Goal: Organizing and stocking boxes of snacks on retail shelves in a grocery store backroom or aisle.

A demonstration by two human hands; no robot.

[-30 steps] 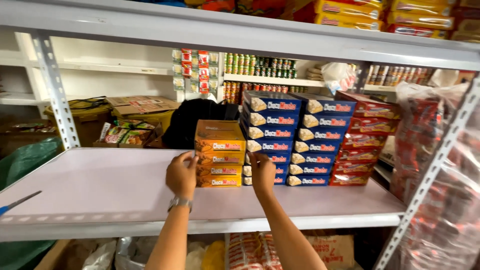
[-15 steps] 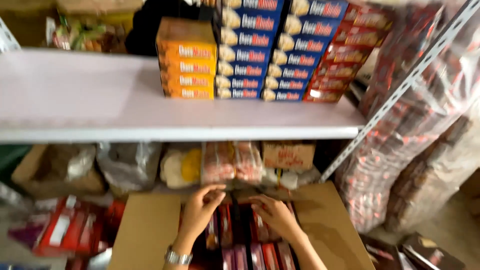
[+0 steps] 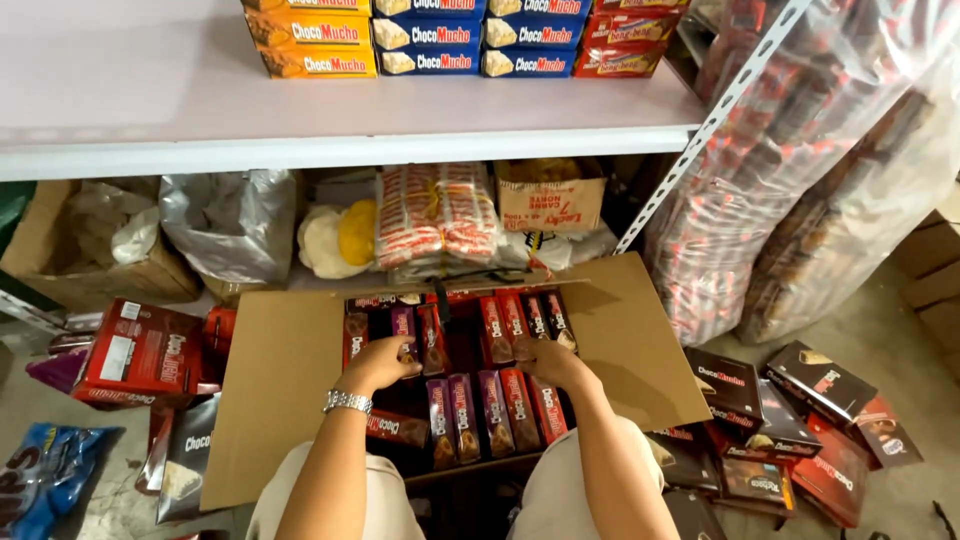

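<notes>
Far left on the floor: blue crinkly foil bag (image 3: pixel 45 470), then a red glossy carton (image 3: pixel 140 352) lying flat, near the open cardboard box (image 3: pixel 285 380).

Box sits on the floor under the white shelf (image 3: pixel 340 150), flaps splayed out left and right, plain brown corrugated. Inside: snack boxes (image 3: pixel 480 395) in red, maroon and purple, slim rectangular cartons with a shiny print, packed on edge in rows. Long axes run away from the person, toward the shelf.

Left hand (image 3: pixel 378 362), metal watch on the wrist, is down inside the box on its left half, fingers curled onto the tops of the cartons there. Can't tell if it actually grips one or just rests on them. Right hand (image 3: pixel 548 362) is on the right half, fingers bent over a red carton's top edge; grip also not clear. Cartons lie directly under and just ahead of both hands; neither is clearly nearer.

Behind the box, under the shelf: grey plastic bag (image 3: pixel 235 220), clear-wrapped red-and-white packets (image 3: pixel 435 215), small brown carton (image 3: pixel 550 200).

Right: shrink-wrapped stacks (image 3: pixel 800 170) beside the perforated metal upright (image 3: pixel 700 130), dark flat cartons (image 3: pixel 790 420) scattered on the concrete floor.

Up on the shelf: orange, blue and red boxes (image 3: pixel 450 45), stacked flat.
</notes>
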